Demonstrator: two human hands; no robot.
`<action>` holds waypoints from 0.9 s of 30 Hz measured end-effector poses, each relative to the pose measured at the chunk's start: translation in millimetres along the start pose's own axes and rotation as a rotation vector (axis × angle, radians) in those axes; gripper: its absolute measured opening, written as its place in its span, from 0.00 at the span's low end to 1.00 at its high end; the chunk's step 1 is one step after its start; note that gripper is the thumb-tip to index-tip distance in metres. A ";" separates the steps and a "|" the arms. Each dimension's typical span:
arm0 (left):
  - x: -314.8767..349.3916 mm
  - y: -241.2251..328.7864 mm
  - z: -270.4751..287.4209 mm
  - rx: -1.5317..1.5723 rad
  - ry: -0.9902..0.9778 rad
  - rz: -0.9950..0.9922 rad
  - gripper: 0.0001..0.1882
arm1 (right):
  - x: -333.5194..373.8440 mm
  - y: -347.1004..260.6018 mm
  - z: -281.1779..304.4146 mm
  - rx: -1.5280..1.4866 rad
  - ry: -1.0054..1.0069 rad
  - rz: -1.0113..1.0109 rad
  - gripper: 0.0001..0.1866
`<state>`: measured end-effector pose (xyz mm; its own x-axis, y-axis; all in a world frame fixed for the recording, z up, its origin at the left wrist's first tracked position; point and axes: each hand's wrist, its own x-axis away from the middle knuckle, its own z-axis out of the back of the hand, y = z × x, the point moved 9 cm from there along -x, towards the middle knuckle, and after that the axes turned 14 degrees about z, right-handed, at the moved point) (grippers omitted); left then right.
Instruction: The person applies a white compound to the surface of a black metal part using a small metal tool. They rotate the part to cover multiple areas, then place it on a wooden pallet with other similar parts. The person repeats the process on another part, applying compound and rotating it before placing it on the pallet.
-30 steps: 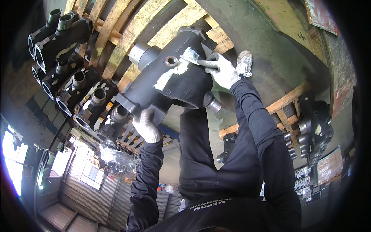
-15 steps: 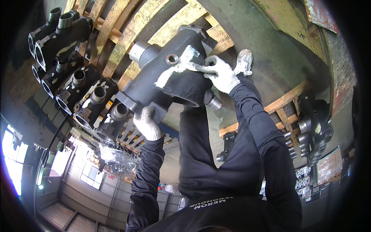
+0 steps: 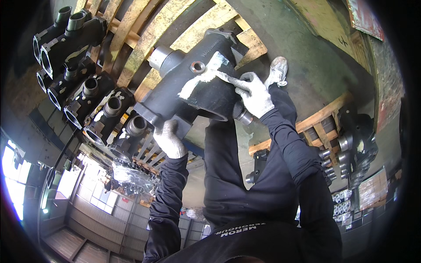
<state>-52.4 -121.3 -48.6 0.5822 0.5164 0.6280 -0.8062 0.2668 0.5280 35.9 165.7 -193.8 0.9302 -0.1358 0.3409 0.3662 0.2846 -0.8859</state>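
A large black metal casting (image 3: 209,94), a tube-like housing with a bare steel stub, lies tilted over the pallet in front of me. White putty-like paste (image 3: 189,87) is smeared beside its round threaded port (image 3: 198,67). My left hand (image 3: 170,139), in a white knit glove, is closed on the flange at the casting's near left corner; some fingertips are hidden beneath it. My gloved right hand (image 3: 256,94) is closed at the casting's right side. From it a slim, pale, paste-coated tip (image 3: 224,78) reaches the white patch; whether this is a small spreader or a finger is unclear.
Several similar black castings (image 3: 90,87) with steel necks stand in a row at left. A wooden pallet (image 3: 149,39) lies beneath the work. To the right, another pallet (image 3: 324,114) bears dark parts (image 3: 357,136). My shoe (image 3: 278,70) rests on the green floor (image 3: 302,65).
My right hand has shifted slightly right and down, and the pale tip has drawn back a little across the white patch. My left hand keeps its hold on the flange.
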 end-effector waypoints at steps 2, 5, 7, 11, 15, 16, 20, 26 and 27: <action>1.2 0.9 -1.6 -0.018 0.003 -0.006 0.06 | 1.0 -6.2 -4.3 0.017 0.008 0.022 0.22; 3.2 -0.3 -3.5 -0.003 0.000 0.001 0.07 | 5.0 -17.9 -8.1 0.054 0.024 0.003 0.23; 4.1 -1.7 -4.7 0.017 -0.013 0.010 0.07 | 8.7 -29.0 -10.5 0.041 0.020 -0.003 0.19; 5.2 -3.1 -6.2 0.035 -0.032 0.025 0.06 | 10.7 -49.9 -11.5 0.068 0.027 -0.005 0.22; 8.7 -0.4 -8.6 0.027 -0.041 0.008 0.06 | 11.2 -63.8 -14.3 0.087 -0.011 -0.014 0.22; 10.0 -0.5 -9.0 0.034 -0.042 0.015 0.06 | 11.5 -66.5 -15.0 0.098 -0.023 -0.018 0.22; 14.2 2.1 -12.7 0.019 -0.041 0.015 0.05 | 10.6 -80.1 -15.2 0.161 -0.040 0.021 0.21; 16.0 4.7 -16.0 0.031 -0.044 0.007 0.05 | 11.9 -92.3 -18.2 -0.111 -0.029 0.088 0.21; 16.2 4.9 -15.5 0.015 -0.035 0.002 0.05 | 12.9 -91.4 -16.9 -0.161 -0.002 0.084 0.21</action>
<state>-48.6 -99.0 -44.7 0.5842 0.4878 0.6487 -0.8059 0.2538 0.5349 14.1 121.8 -113.7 0.9576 -0.1157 0.2637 0.2785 0.1390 -0.9503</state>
